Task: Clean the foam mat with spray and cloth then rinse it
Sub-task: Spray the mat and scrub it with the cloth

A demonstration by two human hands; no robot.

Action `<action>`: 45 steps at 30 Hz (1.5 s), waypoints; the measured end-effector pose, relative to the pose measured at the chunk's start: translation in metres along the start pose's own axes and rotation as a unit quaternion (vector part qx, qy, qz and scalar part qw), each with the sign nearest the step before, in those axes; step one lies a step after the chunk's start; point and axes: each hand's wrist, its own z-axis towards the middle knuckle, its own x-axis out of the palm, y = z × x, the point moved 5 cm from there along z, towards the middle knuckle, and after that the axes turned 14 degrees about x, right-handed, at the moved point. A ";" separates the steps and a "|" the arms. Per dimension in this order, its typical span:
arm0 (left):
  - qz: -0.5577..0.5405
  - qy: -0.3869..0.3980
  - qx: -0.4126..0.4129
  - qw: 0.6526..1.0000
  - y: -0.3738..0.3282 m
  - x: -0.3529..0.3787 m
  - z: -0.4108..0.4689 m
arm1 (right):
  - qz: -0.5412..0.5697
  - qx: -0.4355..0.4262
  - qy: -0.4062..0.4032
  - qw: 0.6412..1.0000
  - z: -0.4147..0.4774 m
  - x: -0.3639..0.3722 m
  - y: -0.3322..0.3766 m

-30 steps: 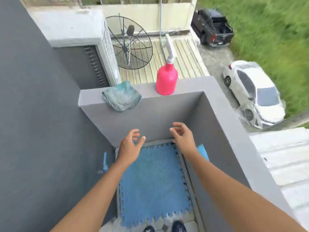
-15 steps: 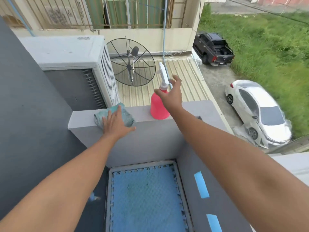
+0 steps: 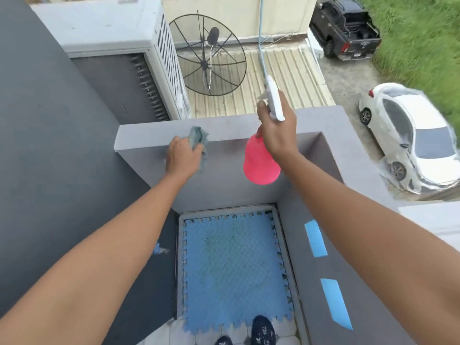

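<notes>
A blue foam mat with jigsaw edges lies on the balcony floor below me, a darker patch near its middle. My left hand is closed around a bunched grey-green cloth, lifted just off the grey parapet ledge. My right hand grips the neck and white trigger head of a pink spray bottle, which hangs in the air in front of the parapet wall, above the mat's far end.
Grey walls enclose the narrow balcony on the left and right; two blue tape strips mark the right wall. My shoes stand at the mat's near edge. Beyond the ledge are an air-conditioner unit, a satellite dish and parked cars far below.
Both hands closed on their objects and lifted them off the ledge: the left took the cloth, the right took the spray bottle and pulled it back over the balcony.
</notes>
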 end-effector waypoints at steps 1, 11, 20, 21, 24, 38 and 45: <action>-0.094 -0.026 -0.045 0.994 0.001 -0.003 -0.012 | 0.009 0.011 0.001 1.000 -0.019 -0.005 -0.008; -0.559 0.002 -0.343 0.755 0.067 0.103 -0.189 | -0.049 0.147 0.065 0.986 -0.202 -0.001 -0.178; -0.463 0.176 -0.428 0.756 0.249 0.314 -0.372 | 0.029 0.312 0.177 0.933 -0.367 0.030 -0.490; -0.447 0.185 -0.431 0.762 0.265 0.339 -0.389 | 0.032 0.324 0.176 0.929 -0.389 0.032 -0.528; -0.398 0.164 -0.430 0.794 0.317 0.403 -0.424 | 0.053 0.361 0.179 0.914 -0.436 0.043 -0.622; -0.246 0.004 -0.294 0.924 0.440 0.496 -0.508 | -0.255 0.318 0.365 0.837 -0.462 0.130 -0.790; -0.194 -0.005 -0.262 0.945 0.448 0.477 -0.544 | -0.337 0.342 0.327 0.814 -0.479 0.103 -0.797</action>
